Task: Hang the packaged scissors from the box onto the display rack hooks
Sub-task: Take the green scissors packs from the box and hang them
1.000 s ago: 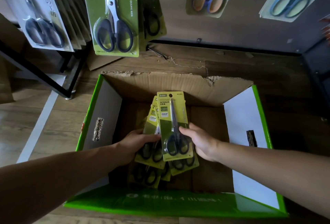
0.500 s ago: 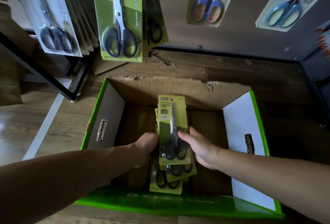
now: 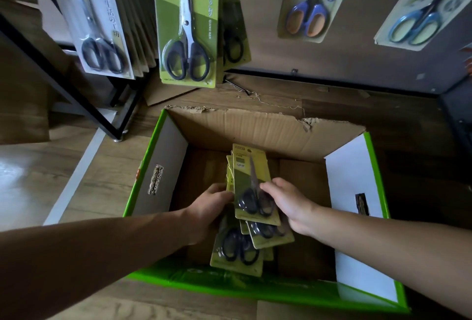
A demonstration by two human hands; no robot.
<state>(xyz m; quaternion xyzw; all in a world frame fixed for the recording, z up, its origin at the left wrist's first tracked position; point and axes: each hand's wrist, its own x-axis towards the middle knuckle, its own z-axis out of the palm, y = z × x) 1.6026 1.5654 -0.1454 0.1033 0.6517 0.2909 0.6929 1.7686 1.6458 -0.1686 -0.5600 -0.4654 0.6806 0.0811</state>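
An open green-edged cardboard box (image 3: 163, 166) stands on the wooden floor below me. Inside it, my left hand (image 3: 209, 207) grips the left edge of a small stack of yellow-green scissors packs (image 3: 249, 174), each with black-handled scissors. My right hand (image 3: 286, 202) holds the stack's right side, thumb lying across the top pack near the handles. More packs (image 3: 237, 250) lie loose on the box bottom under the stack. Above hangs the display rack with green packaged scissors (image 3: 186, 23) on a hook.
White packs of black scissors (image 3: 97, 26) hang at the left, blue-handled scissors (image 3: 306, 3) and teal-handled scissors (image 3: 421, 10) at the right on the brown back panel. A black metal stand leg (image 3: 76, 100) slants down left of the box. A bare hook (image 3: 236, 87) pokes out below the green packs.
Both hands have gathered the fanned packs into a tighter stack and lifted it slightly. My view has tilted up a little, showing more of the rack.
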